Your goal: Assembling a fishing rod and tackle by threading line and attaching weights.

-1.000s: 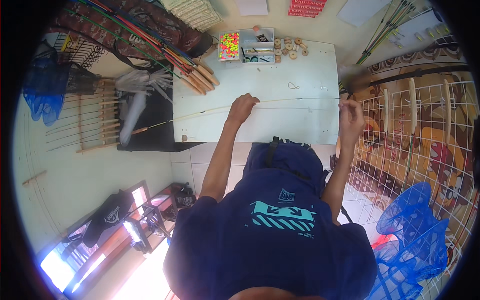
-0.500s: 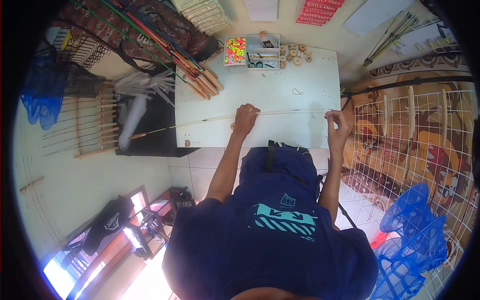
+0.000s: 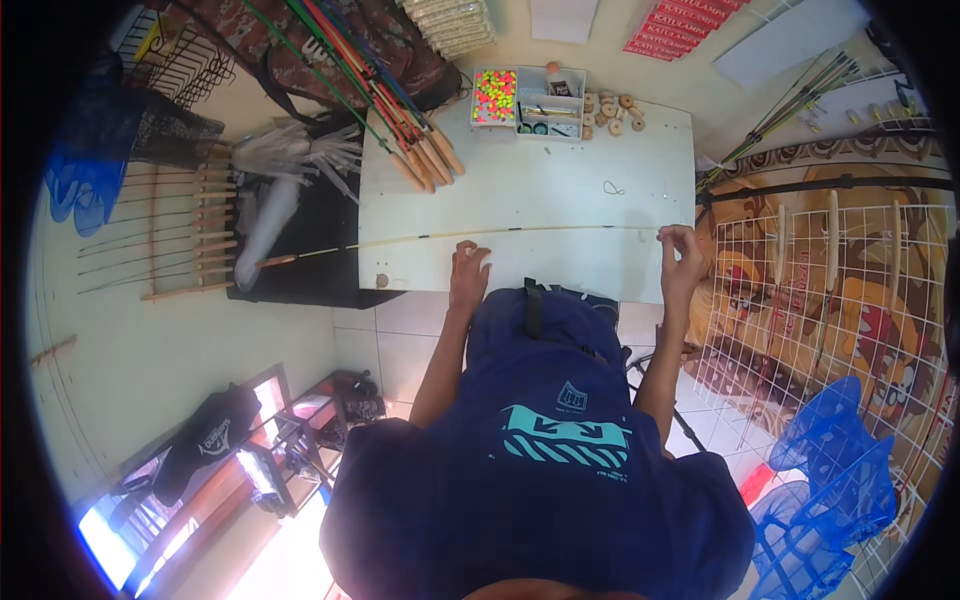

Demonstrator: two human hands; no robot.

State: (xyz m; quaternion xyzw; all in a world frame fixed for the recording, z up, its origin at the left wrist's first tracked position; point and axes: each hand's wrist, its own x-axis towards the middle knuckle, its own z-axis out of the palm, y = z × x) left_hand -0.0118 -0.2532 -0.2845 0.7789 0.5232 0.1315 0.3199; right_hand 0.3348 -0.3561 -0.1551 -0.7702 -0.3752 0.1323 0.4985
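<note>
A thin pale fishing rod (image 3: 390,240) with dark bands lies across the white table, its wooden handle (image 3: 275,261) sticking out past the left edge. At the table's right side, my right hand (image 3: 680,258) pinches the rod's tip end between thumb and fingers. My left hand (image 3: 467,270) is just below the middle of the rod, off it, fingers curved and spread over the tabletop. Anything under that palm is hidden. A small loop of cord (image 3: 613,188) lies beyond the rod, toward the right.
On the white table (image 3: 540,190) lie rods with wooden handles (image 3: 425,165), a divided tray (image 3: 550,128) of bright beads and tools, and several wooden spools (image 3: 615,112). A white wire grid (image 3: 800,300) stands right, with blue nets (image 3: 830,480). A dark tripod leg (image 3: 685,425) is below.
My left hand has let go of the rod and drawn back toward me, below it. My right hand stays at the tip. The view has shifted slightly.
</note>
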